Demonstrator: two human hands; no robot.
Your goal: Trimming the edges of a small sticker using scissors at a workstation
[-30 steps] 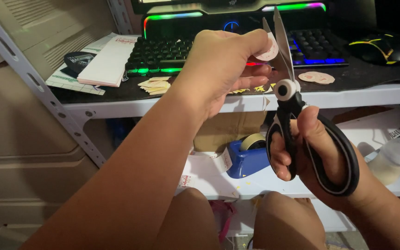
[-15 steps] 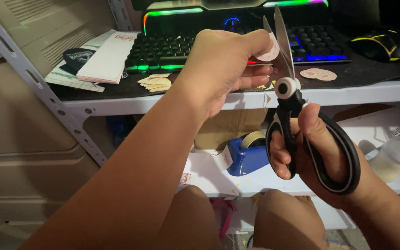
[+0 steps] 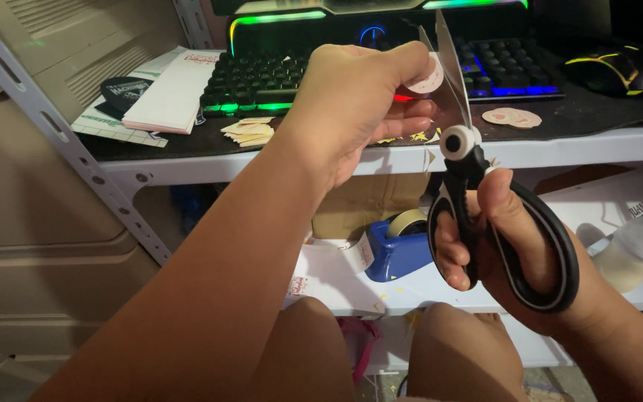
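Note:
My left hand (image 3: 359,104) pinches a small round pale paper cut-out (image 3: 427,77) between thumb and fingers, held up in front of the shelf. My right hand (image 3: 496,246) grips black-handled scissors (image 3: 478,179) with a white pivot, blades pointing up and slightly apart beside the paper piece. The blades touch or flank the cut-out's right edge. More round cut-outs (image 3: 512,116) lie on the dark shelf surface, and a small pile of pale paper scraps (image 3: 247,130) sits to the left.
A backlit keyboard (image 3: 381,67) and a black mouse (image 3: 619,71) rest on the upper shelf (image 3: 560,152). A white booklet (image 3: 169,93) lies at left. Below are a blue tape dispenser (image 3: 400,249), a plastic bottle (image 3: 638,249) and my knees (image 3: 381,350).
Both hands have drifted slightly downward and right; the scissors and cut-out stay in the same grip, blades still at the paper's edge.

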